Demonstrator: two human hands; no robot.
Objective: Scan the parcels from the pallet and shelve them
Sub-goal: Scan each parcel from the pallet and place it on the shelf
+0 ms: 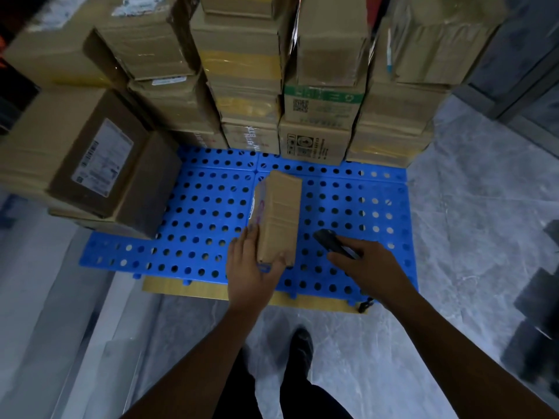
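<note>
I am at the scanning step. My left hand grips a small brown parcel by its near end, fingers wrapped round it, and holds it over the middle of the blue pallet with its long side pointing away from me. My right hand is curled round a dark scanner, just beside the parcel over the pallet's near right part, its nose aimed toward the parcel. The pale label seems to lie on the parcel's left face, turned away from the scanner. So I judge the next move calls for tilting the parcel, or bringing the scanner round, until the label faces it, and then carrying the parcel to a shelf. Stacked boxes stand along the pallet's far edge, and a large labelled box sits on others at its left side. Both are apart from my hands and block nothing. No shelf is plainly in view, and the grey shapes beyond the pallet's right side are too blurred to name.
</note>
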